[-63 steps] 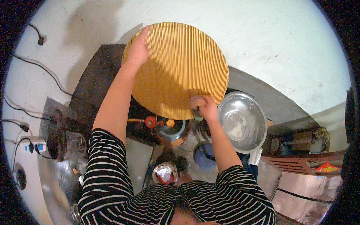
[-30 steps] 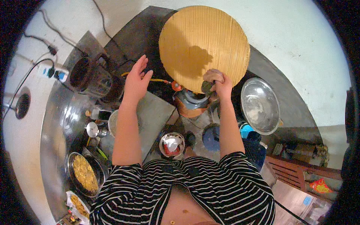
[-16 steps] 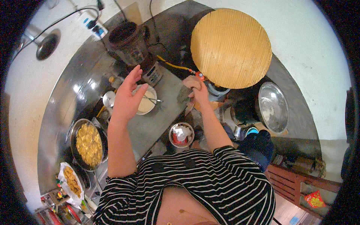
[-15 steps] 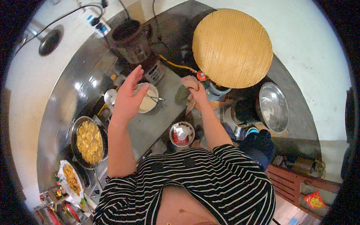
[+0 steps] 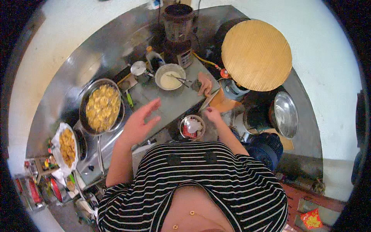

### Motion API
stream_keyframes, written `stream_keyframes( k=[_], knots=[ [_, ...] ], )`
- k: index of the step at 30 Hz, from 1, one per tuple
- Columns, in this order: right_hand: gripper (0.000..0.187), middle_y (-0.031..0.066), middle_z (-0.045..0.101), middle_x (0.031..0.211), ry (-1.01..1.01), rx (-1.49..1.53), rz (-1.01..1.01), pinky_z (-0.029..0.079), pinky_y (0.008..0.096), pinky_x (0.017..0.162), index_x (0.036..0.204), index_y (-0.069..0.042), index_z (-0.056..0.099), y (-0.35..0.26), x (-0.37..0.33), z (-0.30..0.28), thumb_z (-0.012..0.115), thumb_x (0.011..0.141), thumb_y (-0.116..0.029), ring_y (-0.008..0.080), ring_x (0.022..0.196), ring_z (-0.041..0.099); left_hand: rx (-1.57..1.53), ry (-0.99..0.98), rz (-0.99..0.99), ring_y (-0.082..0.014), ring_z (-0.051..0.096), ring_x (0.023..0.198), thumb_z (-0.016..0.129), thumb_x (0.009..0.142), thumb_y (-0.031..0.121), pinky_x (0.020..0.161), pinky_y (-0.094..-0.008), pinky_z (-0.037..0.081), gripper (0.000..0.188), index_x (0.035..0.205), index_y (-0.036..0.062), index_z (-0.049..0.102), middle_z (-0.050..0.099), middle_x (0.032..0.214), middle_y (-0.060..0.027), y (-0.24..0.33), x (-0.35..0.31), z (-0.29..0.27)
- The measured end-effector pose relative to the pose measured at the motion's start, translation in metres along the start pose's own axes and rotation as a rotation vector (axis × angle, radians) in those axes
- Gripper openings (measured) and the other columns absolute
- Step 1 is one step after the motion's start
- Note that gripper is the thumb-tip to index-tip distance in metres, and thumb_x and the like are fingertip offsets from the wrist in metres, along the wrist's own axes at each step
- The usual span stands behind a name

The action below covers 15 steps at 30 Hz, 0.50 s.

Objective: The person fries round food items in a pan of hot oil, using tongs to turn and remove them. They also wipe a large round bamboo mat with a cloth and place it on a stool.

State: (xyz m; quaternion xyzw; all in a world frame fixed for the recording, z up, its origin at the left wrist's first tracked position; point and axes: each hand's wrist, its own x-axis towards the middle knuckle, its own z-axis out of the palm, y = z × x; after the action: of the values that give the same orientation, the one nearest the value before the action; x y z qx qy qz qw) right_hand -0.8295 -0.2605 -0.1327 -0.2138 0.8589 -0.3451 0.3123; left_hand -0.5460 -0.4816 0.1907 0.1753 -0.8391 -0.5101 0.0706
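Holds the hands apart: left hand above the counter, unclasped, fingers extended toward the upper right, thumb spread; right hand just in front of the counter edge, fingers bent. Cannot tell whether the right is clamped on anything. Shows crumpled brownish-pink cloth at the right end of the counter, beyond the right hand and apart from it, well to the right of the left hand. Runs lengthwise, in the cloth's case, roughly away from the body, near end pointing toward the right hand. Shows narrow strip between cloth and right hand, long axis slanting from lower left to upper right; contact with the fingertips unclear. Farther out, includes bowl of pale mixture, frying pan at left, and round ribbed yellow panel at upper right.
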Motion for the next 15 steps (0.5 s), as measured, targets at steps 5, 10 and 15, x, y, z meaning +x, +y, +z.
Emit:
stream_keyframes(
  k=[5, 10, 15],
  knots=[
    [0.05, 0.0158, 0.062, 0.102, 0.119, -0.124, -0.012, 0.047, 0.0375, 0.087, 0.119, -0.003, 0.055, 0.005, -0.007, -0.011, 0.066, 0.076, -0.027, 0.028, 0.096, 0.06, -0.153, -0.08, -0.348, -0.0234, 0.054, 0.116, 0.061, 0.087, 0.02, 0.096, -0.0347, 0.043, 0.053, 0.134, 0.0049, 0.042, 0.056, 0.125, -0.0133, -0.124, -0.059, 0.092],
    [0.06, 0.021, 0.05, 0.122, 0.256, -0.21, -0.204, 0.042, 0.0426, 0.093, 0.126, -0.008, 0.049, -0.033, -0.001, -0.023, 0.068, 0.074, -0.031, 0.0367, 0.109, 0.051, 0.058, 0.203, -0.463, -0.0311, 0.057, 0.104, 0.058, 0.087, 0.017, 0.088, -0.0388, 0.046, 0.04, 0.122, 0.0009, 0.049, 0.06, 0.109, -0.018, -0.236, -0.06, 0.167],
    [0.075, 0.0196, 0.029, 0.144, 0.403, -0.577, -0.269, 0.032, 0.0471, 0.104, 0.138, -0.015, 0.037, -0.05, 0.062, 0.0, 0.069, 0.074, -0.036, 0.0401, 0.132, 0.027, 0.418, 0.661, -0.512, -0.0364, 0.056, 0.09, 0.057, 0.085, 0.013, 0.079, -0.0446, 0.045, 0.023, 0.105, 0.001, 0.054, 0.059, 0.096, -0.0188, -0.315, -0.009, 0.19]
  ],
)
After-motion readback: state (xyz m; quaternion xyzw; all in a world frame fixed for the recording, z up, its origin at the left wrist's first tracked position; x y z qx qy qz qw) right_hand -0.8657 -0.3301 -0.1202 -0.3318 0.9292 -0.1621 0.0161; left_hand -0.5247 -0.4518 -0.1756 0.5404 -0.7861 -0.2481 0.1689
